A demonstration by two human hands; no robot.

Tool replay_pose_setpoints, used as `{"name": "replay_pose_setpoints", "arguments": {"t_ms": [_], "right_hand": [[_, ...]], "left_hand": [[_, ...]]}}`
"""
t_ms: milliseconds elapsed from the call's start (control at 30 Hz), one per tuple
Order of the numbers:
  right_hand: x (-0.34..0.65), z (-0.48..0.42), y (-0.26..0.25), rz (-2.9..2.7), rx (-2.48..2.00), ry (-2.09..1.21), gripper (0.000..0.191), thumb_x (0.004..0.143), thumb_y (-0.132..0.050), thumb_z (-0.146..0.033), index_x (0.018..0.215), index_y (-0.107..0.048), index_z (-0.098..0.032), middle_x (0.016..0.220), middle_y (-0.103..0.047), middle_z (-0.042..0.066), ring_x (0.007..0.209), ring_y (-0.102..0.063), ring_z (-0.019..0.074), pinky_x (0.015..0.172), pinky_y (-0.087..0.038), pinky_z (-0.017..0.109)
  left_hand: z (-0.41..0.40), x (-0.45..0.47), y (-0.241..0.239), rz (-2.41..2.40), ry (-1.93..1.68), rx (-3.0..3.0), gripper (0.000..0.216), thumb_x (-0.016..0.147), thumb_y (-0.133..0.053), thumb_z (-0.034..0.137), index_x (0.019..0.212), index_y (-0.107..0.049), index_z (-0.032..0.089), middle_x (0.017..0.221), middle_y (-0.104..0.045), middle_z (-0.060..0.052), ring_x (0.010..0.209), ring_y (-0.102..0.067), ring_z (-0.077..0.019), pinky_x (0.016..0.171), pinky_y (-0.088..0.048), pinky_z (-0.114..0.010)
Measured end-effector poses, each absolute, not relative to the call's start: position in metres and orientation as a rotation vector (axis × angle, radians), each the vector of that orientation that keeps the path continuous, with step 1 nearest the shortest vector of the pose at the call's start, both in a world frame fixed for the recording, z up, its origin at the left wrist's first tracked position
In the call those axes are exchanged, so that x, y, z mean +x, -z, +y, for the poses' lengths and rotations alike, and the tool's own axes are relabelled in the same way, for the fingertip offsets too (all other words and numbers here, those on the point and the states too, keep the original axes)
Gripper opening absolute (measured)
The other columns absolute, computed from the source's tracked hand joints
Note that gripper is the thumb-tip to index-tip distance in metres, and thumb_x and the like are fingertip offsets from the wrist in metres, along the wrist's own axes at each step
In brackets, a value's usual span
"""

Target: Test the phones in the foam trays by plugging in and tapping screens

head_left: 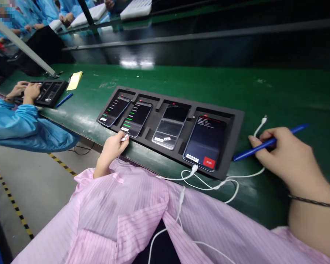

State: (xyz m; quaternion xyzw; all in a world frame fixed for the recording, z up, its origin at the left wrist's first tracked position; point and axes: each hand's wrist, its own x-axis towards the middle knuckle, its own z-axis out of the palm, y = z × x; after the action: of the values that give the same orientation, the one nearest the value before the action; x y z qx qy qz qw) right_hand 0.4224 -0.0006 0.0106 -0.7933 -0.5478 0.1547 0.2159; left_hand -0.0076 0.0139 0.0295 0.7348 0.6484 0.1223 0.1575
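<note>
A black foam tray (240,121) holds several smartphones in a row. My left hand (113,149) pinches the plug of a white USB cable (125,138) at the lower edge of the second phone (136,119), which shows green bars; whether the plug is seated cannot be made out. My right hand (288,156), to the right of the tray, is closed around a blue pen (254,149). Another white cable plug (264,120) sticks up by its thumb and fingers. At the right end, a phone (205,141) with a red box on its screen has a white plug (194,168) at its lower edge.
White cable (232,179) loops along the table edge and over my pink striped coat (143,205). On the left, a co-worker's hands (30,91) are over another black tray (53,97). Beside it lie a blue pen (64,99) and a yellow paper pad (74,80).
</note>
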Motion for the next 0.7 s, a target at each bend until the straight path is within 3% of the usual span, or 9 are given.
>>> {"name": "replay_pose_setpoints", "arguments": {"t_ms": [167, 333, 533, 700], "right_hand": [[0.424, -0.002, -0.004, -1.560, -2.103, -0.382, 0.028, 0.065, -0.050, -0.049, 0.074, -0.035, -0.027, 0.060, -0.045, 0.002, 0.059, -0.044, 0.0219, 0.063, -0.040, 0.036], [0.421, -0.003, -0.007, -1.512, -2.123, -0.402, 0.026, 0.060, -0.050, -0.044, 0.075, -0.036, -0.027, 0.062, -0.043, 0.001, 0.062, -0.044, 0.0210, 0.068, -0.041, 0.038], [0.423, -0.003, -0.002, -1.472, -2.143, -0.369, 0.026, 0.064, -0.052, -0.044, 0.077, -0.037, -0.026, 0.063, -0.043, 0.000, 0.065, -0.047, 0.0210, 0.066, -0.040, 0.036], [0.422, -0.004, -0.005, -1.469, -2.150, -0.428, 0.025, 0.066, -0.054, -0.038, 0.078, -0.036, -0.026, 0.065, -0.043, 0.000, 0.065, -0.047, 0.0210, 0.069, -0.041, 0.036]], "left_hand": [[0.005, -0.006, -0.036, 1.946, -0.381, 2.048, 0.021, 0.089, -0.047, 0.039, 0.076, -0.050, 0.023, 0.061, -0.053, 0.000, 0.057, -0.051, -0.0171, 0.061, -0.035, -0.028], [-0.016, 0.017, -0.067, 1.555, -0.592, 1.894, 0.035, 0.096, -0.040, 0.049, 0.072, -0.045, 0.024, 0.064, -0.052, 0.001, 0.062, -0.049, -0.0160, 0.062, -0.041, -0.028], [-0.018, 0.097, -0.059, 1.050, -0.208, 2.103, 0.045, 0.096, -0.052, 0.058, 0.069, -0.051, 0.022, 0.057, -0.054, 0.002, 0.053, -0.053, -0.0142, 0.056, -0.037, -0.028], [-0.017, 0.140, -0.035, 1.014, -0.118, 2.329, 0.049, 0.100, -0.050, 0.055, 0.065, -0.057, 0.021, 0.059, -0.063, -0.006, 0.061, -0.066, -0.0226, 0.057, -0.042, -0.033]]}}
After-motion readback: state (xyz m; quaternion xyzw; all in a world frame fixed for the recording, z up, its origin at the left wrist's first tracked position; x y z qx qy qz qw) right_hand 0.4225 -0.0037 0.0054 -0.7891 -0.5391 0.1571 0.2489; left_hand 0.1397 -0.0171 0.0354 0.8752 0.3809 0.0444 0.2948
